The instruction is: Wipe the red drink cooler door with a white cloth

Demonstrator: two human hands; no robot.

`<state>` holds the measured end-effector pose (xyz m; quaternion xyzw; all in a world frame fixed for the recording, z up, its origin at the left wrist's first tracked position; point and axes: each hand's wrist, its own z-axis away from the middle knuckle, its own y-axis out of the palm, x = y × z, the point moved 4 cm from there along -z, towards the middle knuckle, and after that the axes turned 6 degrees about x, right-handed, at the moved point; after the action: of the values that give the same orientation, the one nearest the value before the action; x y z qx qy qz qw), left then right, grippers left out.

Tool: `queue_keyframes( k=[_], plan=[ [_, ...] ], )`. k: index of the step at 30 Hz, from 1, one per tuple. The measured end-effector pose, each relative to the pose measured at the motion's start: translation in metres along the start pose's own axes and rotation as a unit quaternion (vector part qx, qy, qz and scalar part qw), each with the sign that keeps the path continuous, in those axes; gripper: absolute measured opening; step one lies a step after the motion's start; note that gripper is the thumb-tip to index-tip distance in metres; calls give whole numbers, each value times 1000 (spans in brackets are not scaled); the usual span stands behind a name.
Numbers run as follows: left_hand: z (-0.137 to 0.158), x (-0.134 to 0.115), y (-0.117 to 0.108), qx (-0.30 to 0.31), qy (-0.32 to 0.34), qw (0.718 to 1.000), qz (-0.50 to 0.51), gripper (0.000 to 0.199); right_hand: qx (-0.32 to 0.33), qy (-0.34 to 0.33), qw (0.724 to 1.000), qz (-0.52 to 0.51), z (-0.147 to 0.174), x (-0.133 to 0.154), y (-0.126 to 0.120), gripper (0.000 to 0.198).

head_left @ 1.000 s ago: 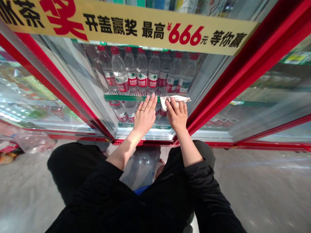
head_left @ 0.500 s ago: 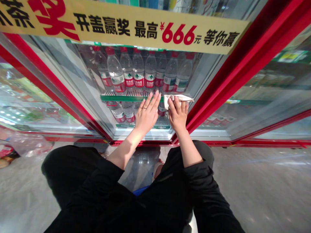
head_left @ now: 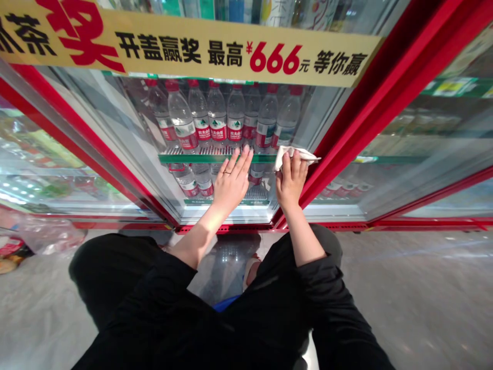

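Note:
My left hand [head_left: 232,181] lies flat against the glass door [head_left: 154,177] of a drinks fridge, its fingers stretched out and a ring on one of them. To its right, my right hand [head_left: 291,180] holds a folded white cloth [head_left: 296,155] pressed to the same pane, near the door's red right frame [head_left: 327,149]. The cloth sticks out above and to the right of the fingertips. Behind the glass, water bottles [head_left: 235,115] with red caps and red-and-white labels stand on a green-edged shelf [head_left: 185,158]. More bottles [head_left: 188,182] stand on the shelf below, partly hidden by my hands.
A yellow banner [head_left: 215,49] with printed characters crosses the door above the bottles. Neighbouring fridge doors stand on both sides. A clear plastic bag [head_left: 50,235] lies on the grey floor [head_left: 419,298] at the left. My bent knees flank my arms.
My right hand has slid the cloth to the right across the glass, toward the red frame. My left hand stays nearly in place. The view has shifted slightly.

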<state>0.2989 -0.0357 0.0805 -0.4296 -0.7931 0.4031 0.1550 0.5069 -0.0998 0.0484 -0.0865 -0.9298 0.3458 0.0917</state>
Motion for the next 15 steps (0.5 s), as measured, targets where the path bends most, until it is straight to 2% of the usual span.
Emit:
queue_keyframes(
  k=[3, 6, 8, 11, 15],
  plan=[
    [0, -2, 2, -1, -7, 1000, 10, 80, 33, -15, 999, 2, 8, 13, 1, 56],
    [0, -4, 2, -2, -10, 1000, 16, 81, 75, -56, 996, 5, 3, 20, -3, 54],
    [0, -3, 2, -4, -7, 1000, 11, 80, 82, -57, 995, 11, -4, 16, -7, 54],
    [0, -1, 1, -6, 1, 1000, -1, 78, 42, -10, 999, 20, -7, 4, -10, 56],
    [0, 0, 2, -1, 3, 1000, -3, 80, -8, 46, 999, 9, 9, 0, -3, 59]
  ],
)
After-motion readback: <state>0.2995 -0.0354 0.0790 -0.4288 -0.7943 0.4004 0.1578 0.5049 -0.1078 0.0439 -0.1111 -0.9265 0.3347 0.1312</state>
